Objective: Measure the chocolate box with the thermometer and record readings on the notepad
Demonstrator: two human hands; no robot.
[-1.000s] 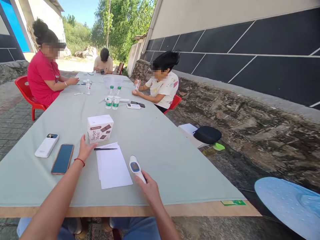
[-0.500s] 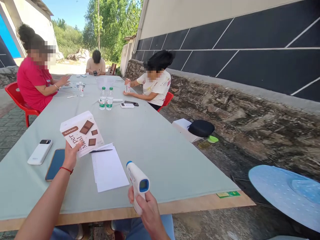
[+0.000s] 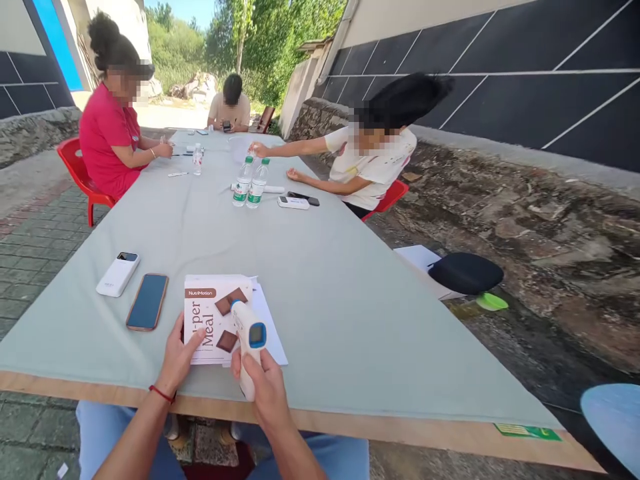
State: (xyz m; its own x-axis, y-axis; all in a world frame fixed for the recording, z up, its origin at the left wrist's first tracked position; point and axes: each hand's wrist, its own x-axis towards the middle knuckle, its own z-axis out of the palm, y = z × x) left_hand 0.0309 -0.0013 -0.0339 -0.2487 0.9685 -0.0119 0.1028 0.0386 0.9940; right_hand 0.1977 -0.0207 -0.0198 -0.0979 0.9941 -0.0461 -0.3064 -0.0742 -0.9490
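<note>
My left hand (image 3: 181, 352) grips the lower left edge of a white and brown box (image 3: 203, 293) printed with chocolate squares. Closed round the handle of a white infrared thermometer (image 3: 247, 333) with a blue-rimmed screen is my right hand (image 3: 265, 383). The thermometer overlaps the box's right side in view; I cannot tell whether they touch. White paper sheets (image 3: 273, 333) lie partly hidden behind the box. To the left of the box a phone (image 3: 148, 302) lies on the cloth, with a white power bank (image 3: 119, 274) beside it.
A pale green cloth covers the long table (image 3: 350, 320). Two water bottles (image 3: 257, 185) stand farther up, near another phone (image 3: 305, 199) and a white device (image 3: 293, 203). Three people sit around the table. A black cushion-like item (image 3: 466, 273) is off to the right.
The box has come lower and turned more upright, and the thermometer is now against it in view. The person at right has stretched an arm across toward the bottles. My view has shifted left.
</note>
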